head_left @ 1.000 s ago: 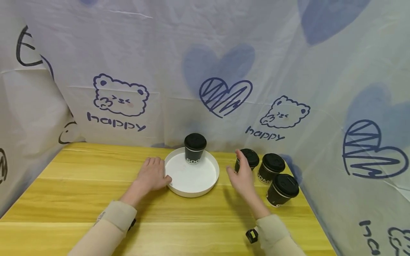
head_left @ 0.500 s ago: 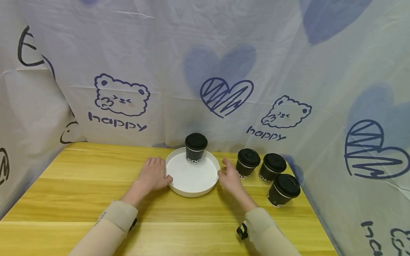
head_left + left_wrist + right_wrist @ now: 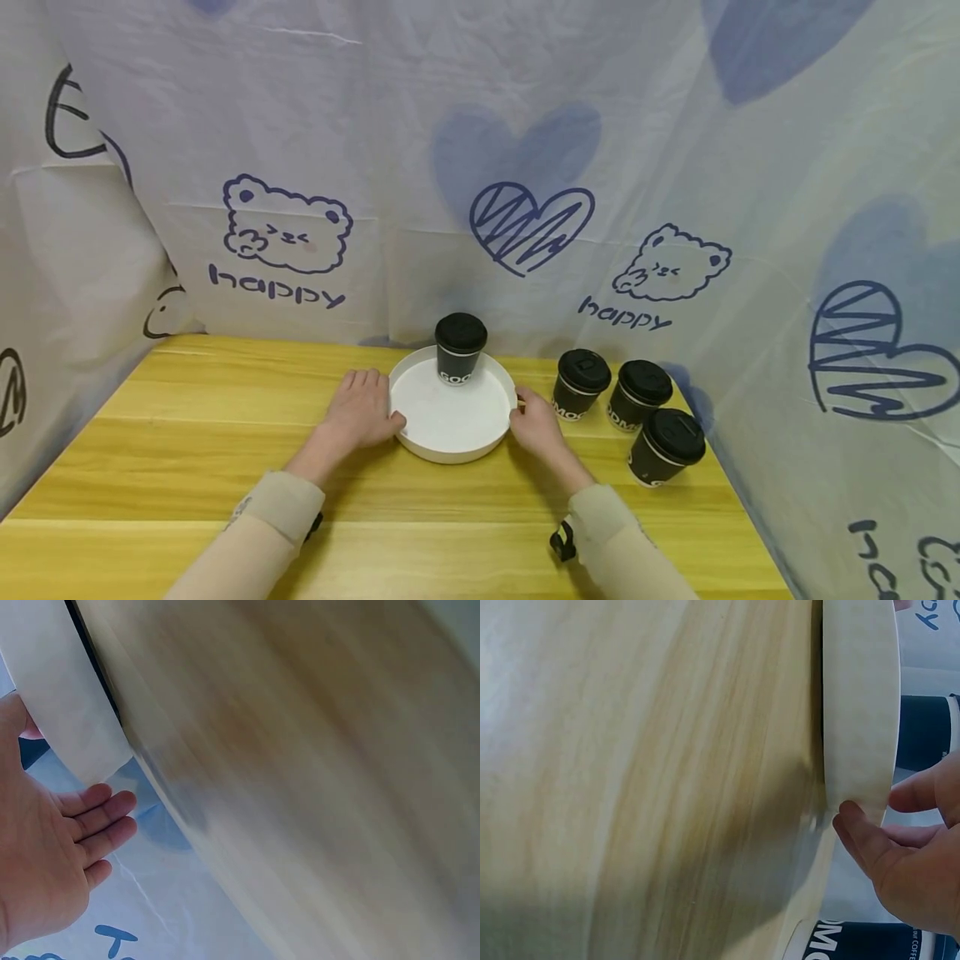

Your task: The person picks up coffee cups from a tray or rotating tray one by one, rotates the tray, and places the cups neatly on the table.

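A round white tray [image 3: 450, 425] with a low wall lies on the wooden table, and one black lidded paper cup [image 3: 458, 350] stands upright in its back part. My left hand [image 3: 362, 410] holds the tray's left side, thumb over the rim and fingers along the outer wall. In the left wrist view, the fingertips [image 3: 124, 804] show right by the end of the visible wall. On the opposite side, my right hand [image 3: 537, 425] pinches the rim. The right wrist view has its thumb [image 3: 915, 792] at the rim and a fingertip [image 3: 850, 811] against the outer wall.
Right of the tray stand three similar lidded cups: one near my right hand [image 3: 581, 383], one behind right [image 3: 637, 396], one farther front [image 3: 663, 447]. A printed white curtain [image 3: 420, 208] hangs along the table's back and right edges. Bare wooden tabletop [image 3: 420, 533] shows in front.
My right hand has moved left and down from in front of the nearest cup to the tray's right rim, where its fingers have closed. The left hand and tray stay in place.
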Tool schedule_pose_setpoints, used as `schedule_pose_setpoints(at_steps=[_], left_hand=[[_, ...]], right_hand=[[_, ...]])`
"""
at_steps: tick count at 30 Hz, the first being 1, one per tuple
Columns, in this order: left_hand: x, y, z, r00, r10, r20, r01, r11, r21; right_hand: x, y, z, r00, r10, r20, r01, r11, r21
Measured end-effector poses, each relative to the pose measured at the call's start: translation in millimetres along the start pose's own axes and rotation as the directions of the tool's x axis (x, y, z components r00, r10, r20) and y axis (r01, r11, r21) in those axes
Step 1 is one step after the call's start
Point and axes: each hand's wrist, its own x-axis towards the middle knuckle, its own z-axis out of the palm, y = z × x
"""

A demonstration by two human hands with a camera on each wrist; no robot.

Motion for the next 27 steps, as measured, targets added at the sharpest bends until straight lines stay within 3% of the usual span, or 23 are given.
schedule_pose_setpoints(at_steps=[7, 13, 21, 27], left_hand=[[1.4, -2.4, -1.1, 1.0, -0.021, 0.022, 0.022, 0.998, -0.06], [0.0, -5.3, -4.6, 0.998, -0.065, 0.026, 0.068, 0.978, -0.196], [-1.6, -2.5, -8.0, 0.99, -0.144, 0.006, 0.136, 0.922, -0.363], [-6.1, 6.3, -9.8, 0.966, -0.257, 0.001, 0.229, 0.859, -0.458]], right_hand=[[-0.7, 1, 0, 1.0, 0.011, 0.004, -0.011, 1.0, -0.008], [-4.0, -1, 0, 1.0, 0.024, -0.002, -0.024, 1.0, 0.009], [-9.3, -1, 0, 0.999, 0.053, -0.011, -0.053, 0.998, 0.046], [-14.9, -6, -1, 0.997, 0.079, -0.005, -0.079, 0.994, 0.072]])
